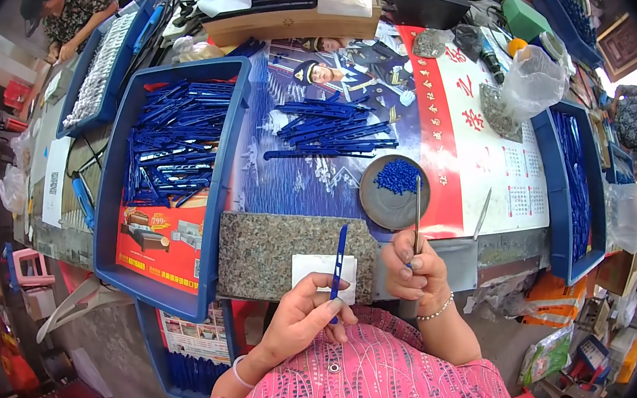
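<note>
My left hand pinches a slim blue plastic strip, upright with small pale gaps along it, in front of my pink patterned shirt. A white paper pad lies just behind that hand on a speckled stone slab. In my right hand is a slim pointed tool, its tip up beside a round grey dish. A heap of tiny blue pieces fills part of the dish. A speck of blue shows at my right fingertips; whether it is a loose piece cannot be made out.
Left of the slab stands a blue tray full of blue strips. More blue strips lie loose on the poster-covered table. Metal tweezers rest right of the dish. Another blue tray stands farther right. Two people sit across the table.
</note>
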The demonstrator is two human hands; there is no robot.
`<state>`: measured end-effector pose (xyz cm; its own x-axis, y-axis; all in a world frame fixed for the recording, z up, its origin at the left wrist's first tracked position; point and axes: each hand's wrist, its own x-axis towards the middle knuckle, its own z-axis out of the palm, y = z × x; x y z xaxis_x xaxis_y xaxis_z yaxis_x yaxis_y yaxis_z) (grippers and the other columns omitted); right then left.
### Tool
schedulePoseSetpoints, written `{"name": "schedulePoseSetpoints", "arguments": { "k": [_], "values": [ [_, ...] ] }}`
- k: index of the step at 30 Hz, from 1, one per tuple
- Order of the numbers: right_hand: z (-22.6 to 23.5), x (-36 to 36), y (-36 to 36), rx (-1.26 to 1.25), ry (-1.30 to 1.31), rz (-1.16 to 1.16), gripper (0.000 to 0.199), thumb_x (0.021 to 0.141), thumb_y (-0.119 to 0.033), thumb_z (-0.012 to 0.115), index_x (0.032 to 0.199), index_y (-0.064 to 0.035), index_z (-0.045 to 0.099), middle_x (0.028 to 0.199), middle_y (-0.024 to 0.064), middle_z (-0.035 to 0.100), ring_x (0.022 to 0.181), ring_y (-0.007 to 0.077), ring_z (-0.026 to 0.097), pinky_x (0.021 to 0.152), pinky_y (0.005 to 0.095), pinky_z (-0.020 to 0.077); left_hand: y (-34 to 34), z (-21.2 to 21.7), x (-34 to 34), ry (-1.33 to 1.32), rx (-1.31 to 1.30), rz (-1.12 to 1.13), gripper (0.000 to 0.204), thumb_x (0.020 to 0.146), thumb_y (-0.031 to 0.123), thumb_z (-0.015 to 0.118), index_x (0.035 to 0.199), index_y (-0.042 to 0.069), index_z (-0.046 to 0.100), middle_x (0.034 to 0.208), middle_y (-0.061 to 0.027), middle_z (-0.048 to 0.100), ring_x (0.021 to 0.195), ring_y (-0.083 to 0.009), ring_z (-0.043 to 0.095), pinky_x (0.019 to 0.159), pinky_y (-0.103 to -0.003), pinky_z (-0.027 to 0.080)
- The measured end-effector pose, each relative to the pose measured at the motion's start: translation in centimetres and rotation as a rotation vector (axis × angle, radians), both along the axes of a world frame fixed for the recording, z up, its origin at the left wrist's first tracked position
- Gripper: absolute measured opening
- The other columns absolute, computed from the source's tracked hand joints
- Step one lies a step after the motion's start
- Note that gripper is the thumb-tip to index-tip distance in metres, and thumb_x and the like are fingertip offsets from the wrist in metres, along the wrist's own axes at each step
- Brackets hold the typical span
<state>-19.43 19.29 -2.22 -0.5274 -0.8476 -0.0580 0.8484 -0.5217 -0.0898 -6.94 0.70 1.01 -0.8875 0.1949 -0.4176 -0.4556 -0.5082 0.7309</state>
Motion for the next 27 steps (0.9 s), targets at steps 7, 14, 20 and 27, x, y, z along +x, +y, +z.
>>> {"name": "schedulePoseSetpoints", "arguments": {
  "k": [7,14,20,27],
  "values": [
    [-0.1,0.4,-0.5,-0.194,-0.075,-0.001,0.012,0.081,0.004,0.050,0.091,0.0009,0.045,0.075,0.0125,0.049,0.036,0.0034,0.032,0.031,0.0191,0.0309,0.2,0.2,-0.3,-0.008,0.012,-0.007,0.026,0.094,0.008,0.043,0.118,-0.001,0.039,0.084,-0.0184,0.061,0.063,-0.0192,0.062,0.059,-0.028,0.052],
    [0.1,0.6,-0.7,-0.254,-0.112,0.027,0.021,0.079,0.006,0.050,0.096,-0.0002,0.040,0.075,0.0136,0.050,0.035,0.0033,0.032,0.031,0.0184,0.0304,0.2,0.1,-0.1,0.012,-0.003,-0.021,0.027,0.094,0.008,0.043,0.119,-0.001,0.039,0.084,-0.0179,0.062,0.061,-0.0177,0.062,0.056,-0.026,0.051],
    [2.4,0.8,-0.5,0.307,0.212,0.075,0.020,0.079,0.002,0.057,0.096,-0.0007,0.048,0.080,0.0105,0.055,0.043,0.0055,0.041,0.038,0.0207,0.0354,0.1,0.0,0.1,-0.064,0.008,0.013,0.030,0.094,0.008,0.044,0.121,-0.001,0.039,0.086,-0.0170,0.063,0.061,-0.0168,0.063,0.055,-0.025,0.051],
    [3.9,3.5,-1.7,1.057,1.144,0.042,0.021,0.081,0.005,0.058,0.099,0.0003,0.049,0.086,0.0059,0.058,0.070,0.0076,0.056,0.060,0.0214,0.0465,0.7,-0.7,-0.2,-0.108,0.010,0.099,0.027,0.093,0.001,0.041,0.119,-0.006,0.044,0.101,-0.0161,0.062,0.087,-0.0228,0.065,0.076,-0.029,0.054]
  ]
}}
